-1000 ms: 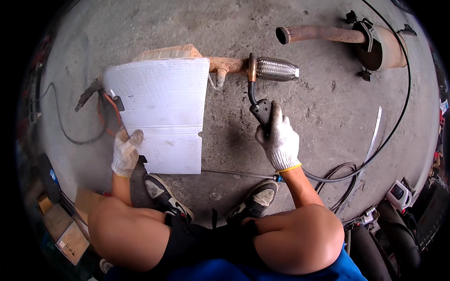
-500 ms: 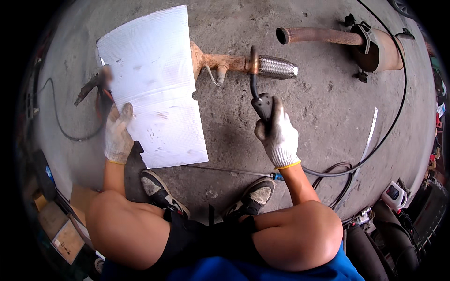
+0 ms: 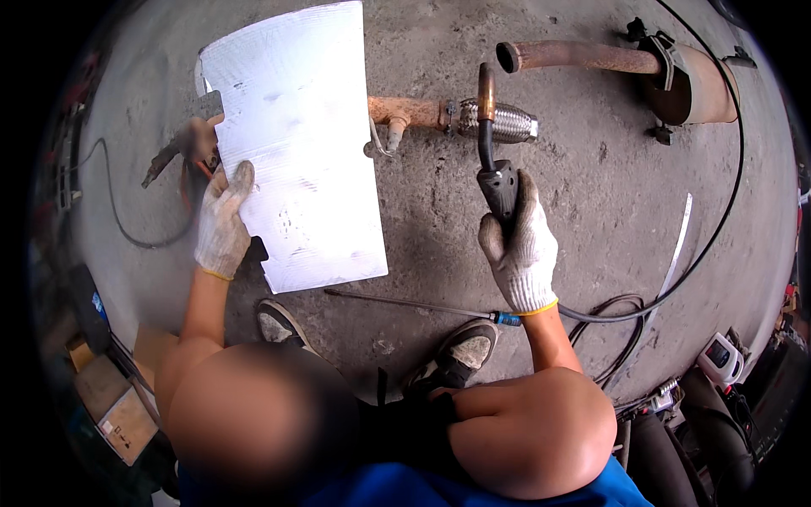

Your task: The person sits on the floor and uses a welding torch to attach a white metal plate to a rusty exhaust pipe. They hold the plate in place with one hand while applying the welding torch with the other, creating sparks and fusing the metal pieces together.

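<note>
White-gloved left hand (image 3: pixel 225 226) pinching flat white cardboard sheet (image 3: pixel 304 152), ten o'clock | right hand (image 3: pixel 524 249) clasping black copper-tipped welding torch (image 3: pixel 498 179) | silver braided-metal tube (image 3: pixel 508 126), one o'clock!

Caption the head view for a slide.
Left hand holding a white panel, right hand gripping a welding torch, both gloved.

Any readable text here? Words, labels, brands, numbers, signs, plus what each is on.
None I can read clearly.
White sheet in left hand: smudges, no lettering seen.
Torch handle in right hand: no legible marking.
Metal strip: any markings too small.
Cardboard, lower left: dark marks, too small.
White device, lower right: too small.
</note>
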`<state>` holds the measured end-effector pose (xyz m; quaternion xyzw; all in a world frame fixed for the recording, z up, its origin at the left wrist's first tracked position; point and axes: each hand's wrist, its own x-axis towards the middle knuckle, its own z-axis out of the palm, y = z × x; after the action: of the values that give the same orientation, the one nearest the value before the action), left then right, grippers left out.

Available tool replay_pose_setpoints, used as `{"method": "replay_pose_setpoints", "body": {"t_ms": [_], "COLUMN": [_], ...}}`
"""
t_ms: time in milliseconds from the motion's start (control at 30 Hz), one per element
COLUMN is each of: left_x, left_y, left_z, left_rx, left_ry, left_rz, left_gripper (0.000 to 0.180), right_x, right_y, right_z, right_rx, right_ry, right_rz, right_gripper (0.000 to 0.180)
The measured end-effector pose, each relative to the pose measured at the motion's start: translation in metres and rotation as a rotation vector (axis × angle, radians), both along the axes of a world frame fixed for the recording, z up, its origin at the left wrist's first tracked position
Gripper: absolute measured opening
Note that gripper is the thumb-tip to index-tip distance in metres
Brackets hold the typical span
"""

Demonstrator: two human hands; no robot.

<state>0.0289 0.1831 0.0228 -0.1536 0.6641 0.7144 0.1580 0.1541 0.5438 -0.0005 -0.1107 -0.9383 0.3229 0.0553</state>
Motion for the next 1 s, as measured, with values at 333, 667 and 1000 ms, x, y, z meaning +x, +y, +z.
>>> {"method": "replay_pose_setpoints", "body": {"t_ms": [333, 667, 1000], "left_x": [0.034, 0.040, 0.005], "left_y": [0.020, 0.052, 0.051], "left_z": [0.046, 0.071, 0.009], "left_rx": [-0.088, -0.182, 0.075], "left_ry": [-0.151, -0.045, -0.115], "left_rz": [0.029, 0.171, -0.056], "left_gripper": [0.051, 0.051, 0.041], "right_x": [0.008, -0.029, -0.043], "right_y": [0.047, 0.068, 0.051], "right_z": [0.057, 0.066, 0.089], "right_rx": [-0.822, -0.919, -0.674], "right_ry": [-0.583, -0.678, -0.776], "right_rz": [-0.149, -0.106, -0.133], "right_gripper": [0.042, 0.051, 0.058]}}
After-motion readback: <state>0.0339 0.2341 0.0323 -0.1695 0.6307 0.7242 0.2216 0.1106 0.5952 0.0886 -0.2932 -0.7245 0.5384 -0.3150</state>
